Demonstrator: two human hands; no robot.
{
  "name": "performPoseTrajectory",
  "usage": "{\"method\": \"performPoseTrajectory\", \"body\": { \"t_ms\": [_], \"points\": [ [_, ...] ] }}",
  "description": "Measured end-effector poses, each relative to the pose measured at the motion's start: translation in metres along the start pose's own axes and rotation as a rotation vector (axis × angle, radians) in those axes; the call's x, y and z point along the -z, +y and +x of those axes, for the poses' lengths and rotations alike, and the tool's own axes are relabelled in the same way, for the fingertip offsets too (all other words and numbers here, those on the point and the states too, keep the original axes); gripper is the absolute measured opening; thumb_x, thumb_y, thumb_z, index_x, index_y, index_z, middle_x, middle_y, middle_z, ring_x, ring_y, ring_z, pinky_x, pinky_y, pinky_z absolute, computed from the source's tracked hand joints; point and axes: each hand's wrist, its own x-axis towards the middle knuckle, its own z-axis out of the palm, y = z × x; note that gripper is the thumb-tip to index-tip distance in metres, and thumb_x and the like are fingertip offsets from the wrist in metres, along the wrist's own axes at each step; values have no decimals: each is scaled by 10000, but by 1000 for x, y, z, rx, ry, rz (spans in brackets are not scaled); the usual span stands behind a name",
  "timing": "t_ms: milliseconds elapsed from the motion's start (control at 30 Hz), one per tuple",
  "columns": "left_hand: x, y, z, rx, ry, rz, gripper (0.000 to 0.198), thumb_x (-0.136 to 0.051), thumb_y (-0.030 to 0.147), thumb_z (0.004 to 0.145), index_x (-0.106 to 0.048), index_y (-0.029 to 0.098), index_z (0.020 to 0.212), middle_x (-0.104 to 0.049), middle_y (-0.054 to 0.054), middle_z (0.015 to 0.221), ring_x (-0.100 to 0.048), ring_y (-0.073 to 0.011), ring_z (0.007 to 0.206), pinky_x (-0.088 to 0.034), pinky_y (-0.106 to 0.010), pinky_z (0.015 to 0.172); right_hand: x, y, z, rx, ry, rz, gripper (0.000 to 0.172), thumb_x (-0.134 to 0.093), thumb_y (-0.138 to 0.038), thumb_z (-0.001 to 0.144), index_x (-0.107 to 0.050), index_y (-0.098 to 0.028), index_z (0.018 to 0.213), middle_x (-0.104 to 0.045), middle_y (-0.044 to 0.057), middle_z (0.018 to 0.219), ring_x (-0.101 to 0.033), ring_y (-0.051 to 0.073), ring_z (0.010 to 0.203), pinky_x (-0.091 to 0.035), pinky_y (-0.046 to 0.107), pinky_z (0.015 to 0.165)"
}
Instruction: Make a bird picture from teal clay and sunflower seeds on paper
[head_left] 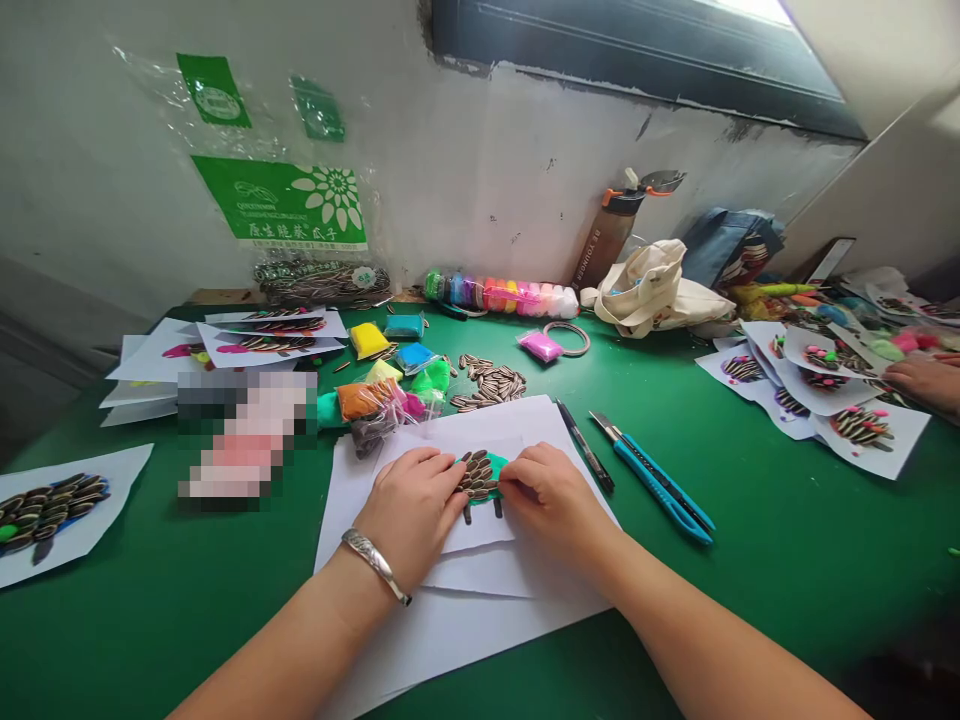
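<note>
A small green clay shape covered with striped sunflower seeds [478, 474] lies on a white paper sheet [480, 540] in front of me. My left hand [411, 508], with a silver bracelet on the wrist, rests on the paper, its curled fingertips touching the left side of the seed shape. From the right, my right hand [551, 492] has its fingers pinched against the shape's right edge; whether a seed is in the pinch is hidden. A loose pile of sunflower seeds [489, 384] lies just beyond the paper.
Bags of coloured clay [390, 395] sit left of the seed pile. Two teal utility knives [654, 480] and a dark pen [585, 445] lie to the right. Finished seed pictures [45, 510] are at left. Another person's hand [926, 380] works at far right.
</note>
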Motion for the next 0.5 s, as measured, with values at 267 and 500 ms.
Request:
{"method": "performPoseTrajectory", "body": {
  "t_ms": [267,500],
  "points": [
    [1,1,0,5,-3,-5,253,-549,204,854,-655,172,1081,-676,-78,1105,-534,-283,1102,-439,-466,955,-3,1,1,-27,0,54,167,-535,-86,817,-652,-183,751,-575,23,704,-497,157,727,-375,279,680],
    [13,-6,1,9,-6,-55,268,-474,256,896,-644,172,1085,-682,-83,1071,-600,-239,1002,-476,-403,905,0,11,1,-150,78,275,110,-553,-154,823,-640,-202,776,-595,-3,733,-525,135,703,-410,257,653]
  ]
}}
